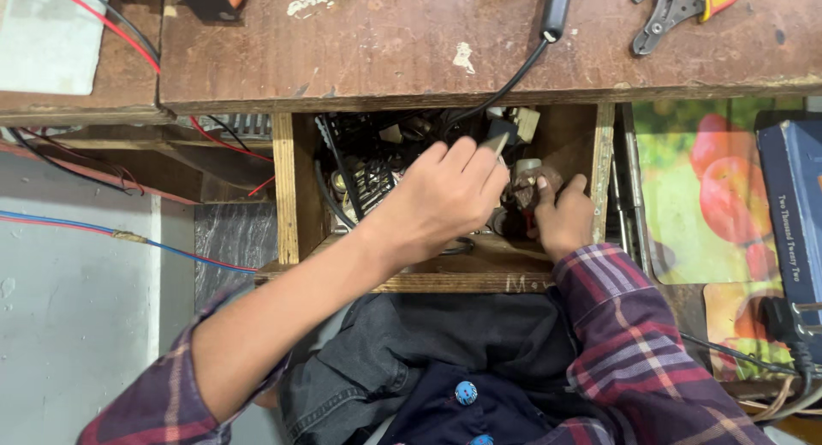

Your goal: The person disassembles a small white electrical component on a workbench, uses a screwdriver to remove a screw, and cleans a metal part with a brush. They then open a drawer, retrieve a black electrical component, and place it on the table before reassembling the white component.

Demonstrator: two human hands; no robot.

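An open wooden drawer (pixel 289 188) under the workbench holds a jumble of small electronic parts, wires and black pieces. My left hand (pixel 441 197) reaches into it from the lower left and pinches a small flat grey piece (pixel 495 143) at its fingertips. My right hand (pixel 562 212) is in the drawer's right side, fingers curled around a small brownish part (pixel 524 188). What that part is cannot be told.
The brown workbench top (pixel 385 43) carries a black cable (pixel 514 73) running into the drawer and red-handled pliers (pixel 676 8) at the far right. Red and blue wires (pixel 128 235) hang at left. A dark blue box (pixel 792 205) lies on a fruit-print sheet at right.
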